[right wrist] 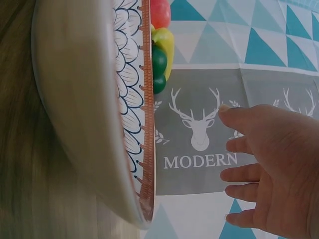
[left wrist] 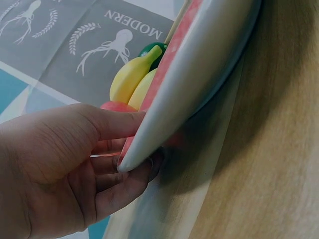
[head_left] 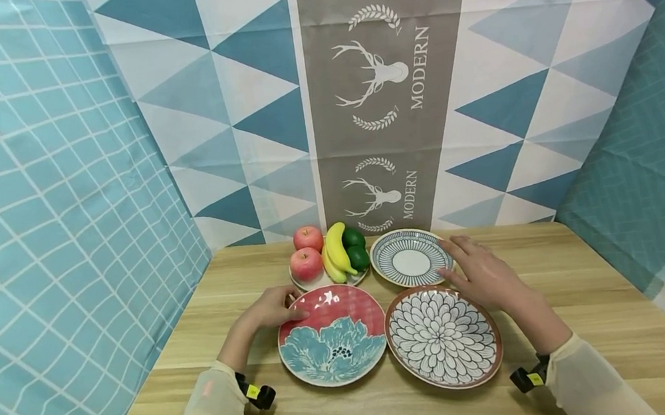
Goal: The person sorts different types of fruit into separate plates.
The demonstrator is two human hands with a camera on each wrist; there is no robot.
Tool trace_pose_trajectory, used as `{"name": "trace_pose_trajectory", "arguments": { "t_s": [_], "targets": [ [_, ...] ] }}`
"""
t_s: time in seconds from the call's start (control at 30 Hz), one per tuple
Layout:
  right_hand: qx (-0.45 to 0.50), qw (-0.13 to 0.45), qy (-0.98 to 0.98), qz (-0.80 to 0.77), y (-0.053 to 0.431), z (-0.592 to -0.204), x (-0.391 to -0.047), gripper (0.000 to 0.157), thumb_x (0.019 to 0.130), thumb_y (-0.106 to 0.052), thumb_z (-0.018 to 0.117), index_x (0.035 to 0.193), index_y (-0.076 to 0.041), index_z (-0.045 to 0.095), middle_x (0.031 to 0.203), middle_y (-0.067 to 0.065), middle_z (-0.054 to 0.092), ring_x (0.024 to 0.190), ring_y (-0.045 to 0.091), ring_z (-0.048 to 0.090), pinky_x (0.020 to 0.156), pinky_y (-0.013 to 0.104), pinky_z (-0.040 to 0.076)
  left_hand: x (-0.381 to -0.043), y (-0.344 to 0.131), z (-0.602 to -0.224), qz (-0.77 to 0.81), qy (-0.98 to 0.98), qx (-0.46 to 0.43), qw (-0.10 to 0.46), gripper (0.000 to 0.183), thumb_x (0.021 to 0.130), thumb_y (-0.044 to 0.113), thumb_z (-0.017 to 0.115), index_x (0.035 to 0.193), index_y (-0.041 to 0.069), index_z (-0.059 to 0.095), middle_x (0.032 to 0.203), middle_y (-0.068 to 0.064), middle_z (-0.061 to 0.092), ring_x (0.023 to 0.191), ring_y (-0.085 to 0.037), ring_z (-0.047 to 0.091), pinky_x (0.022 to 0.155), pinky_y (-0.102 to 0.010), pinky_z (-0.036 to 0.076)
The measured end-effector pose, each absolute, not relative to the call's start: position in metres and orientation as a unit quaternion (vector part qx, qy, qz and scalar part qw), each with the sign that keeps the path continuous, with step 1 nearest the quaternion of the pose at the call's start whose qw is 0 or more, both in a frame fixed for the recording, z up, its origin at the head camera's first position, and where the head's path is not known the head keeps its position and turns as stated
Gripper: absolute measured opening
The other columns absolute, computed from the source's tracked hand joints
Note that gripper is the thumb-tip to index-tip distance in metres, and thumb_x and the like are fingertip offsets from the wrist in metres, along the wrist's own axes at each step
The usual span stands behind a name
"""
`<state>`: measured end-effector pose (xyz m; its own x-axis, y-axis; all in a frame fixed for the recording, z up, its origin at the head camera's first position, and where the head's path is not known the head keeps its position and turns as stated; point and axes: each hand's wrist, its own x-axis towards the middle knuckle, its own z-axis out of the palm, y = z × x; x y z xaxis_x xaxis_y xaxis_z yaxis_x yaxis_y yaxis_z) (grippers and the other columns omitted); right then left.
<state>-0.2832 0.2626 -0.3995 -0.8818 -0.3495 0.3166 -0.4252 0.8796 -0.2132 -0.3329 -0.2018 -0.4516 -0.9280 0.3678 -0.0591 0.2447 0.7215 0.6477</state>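
My left hand (head_left: 274,306) grips the upper left rim of a red plate (head_left: 329,301) painted with a blue flower. In the left wrist view the thumb lies on the rim, the fingers curl beneath, and this edge is off the table. Beside it on the right sits a white plate (head_left: 441,337) with dark petal lines and a brown rim. My right hand (head_left: 483,273) hovers with spread fingers by the right edge of a smaller striped plate (head_left: 412,258). The right wrist view shows that hand (right wrist: 274,159) holding nothing, apart from the petal plate (right wrist: 130,89).
Behind the red plate, a light plate (head_left: 318,282) bears two red apples (head_left: 306,264), yellow bananas (head_left: 337,250) and two dark green fruits (head_left: 358,258). A patterned cloth (head_left: 263,107) hangs along the back of the wooden table (head_left: 560,266). Blue tiled sheeting (head_left: 37,196) covers the left side.
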Motion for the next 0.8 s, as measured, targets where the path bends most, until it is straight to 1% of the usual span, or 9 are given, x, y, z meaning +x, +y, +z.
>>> {"name": "trace_pose_trajectory", "arguments": {
  "t_s": [0.1, 0.2, 0.33, 0.53, 0.63, 0.8],
  "targets": [
    [0.208, 0.133, -0.959, 0.140, 0.259, -0.399, -0.284, 0.069, 0.109, -0.046, 0.056, 0.165, -0.010, 0.036, 0.164, 0.028, 0.034, 0.146, 0.057, 0.035, 0.110, 0.075, 0.036, -0.332, -0.202, -0.452, 0.337, 0.923, 0.163, 0.094, 0.026, 0.089, 0.019, 0.086, 0.107, 0.009, 0.070, 0.091, -0.002, 0.064, 0.085, -0.019, 0.058, 0.074, -0.033, 0.051],
    [0.223, 0.142, -0.953, 0.147, 0.254, -0.396, -0.284, 0.068, 0.108, -0.045, 0.057, 0.165, -0.011, 0.037, 0.163, 0.028, 0.037, 0.143, 0.055, 0.042, 0.108, 0.072, 0.041, -0.332, -0.203, -0.450, 0.337, 0.923, 0.163, 0.088, 0.026, 0.089, 0.018, 0.086, 0.107, 0.009, 0.070, 0.091, -0.002, 0.063, 0.085, -0.018, 0.058, 0.074, -0.033, 0.051],
    [0.240, 0.144, -0.948, 0.150, 0.246, -0.392, -0.288, 0.068, 0.108, -0.045, 0.058, 0.165, -0.013, 0.037, 0.163, 0.026, 0.039, 0.139, 0.052, 0.049, 0.106, 0.070, 0.044, -0.334, -0.202, -0.449, 0.339, 0.923, 0.163, 0.086, 0.026, 0.089, 0.017, 0.086, 0.107, 0.008, 0.069, 0.090, -0.002, 0.063, 0.084, -0.018, 0.058, 0.073, -0.033, 0.051],
    [0.262, 0.132, -0.946, 0.136, 0.223, -0.379, -0.306, 0.069, 0.106, -0.046, 0.061, 0.163, -0.012, 0.041, 0.163, 0.023, 0.040, 0.141, 0.049, 0.049, 0.109, 0.066, 0.043, -0.333, -0.202, -0.446, 0.336, 0.925, 0.155, 0.088, 0.026, 0.089, 0.017, 0.086, 0.107, 0.008, 0.069, 0.091, -0.002, 0.064, 0.084, -0.019, 0.058, 0.073, -0.033, 0.052],
    [0.279, 0.121, -0.944, 0.128, 0.212, -0.374, -0.315, 0.069, 0.105, -0.047, 0.062, 0.162, -0.013, 0.042, 0.161, 0.020, 0.045, 0.141, 0.045, 0.051, 0.111, 0.062, 0.045, -0.332, -0.203, -0.447, 0.334, 0.926, 0.151, 0.090, 0.025, 0.089, 0.017, 0.086, 0.107, 0.009, 0.069, 0.091, -0.002, 0.064, 0.085, -0.019, 0.059, 0.074, -0.033, 0.052],
    [0.315, 0.131, -0.931, 0.128, 0.199, -0.368, -0.330, 0.066, 0.103, -0.041, 0.069, 0.158, -0.011, 0.048, 0.154, 0.017, 0.053, 0.136, 0.040, 0.057, 0.109, 0.058, 0.047, -0.332, -0.202, -0.449, 0.335, 0.925, 0.155, 0.092, 0.027, 0.089, 0.019, 0.086, 0.109, 0.009, 0.070, 0.093, -0.002, 0.064, 0.086, -0.019, 0.058, 0.075, -0.033, 0.052]
  ]
}}
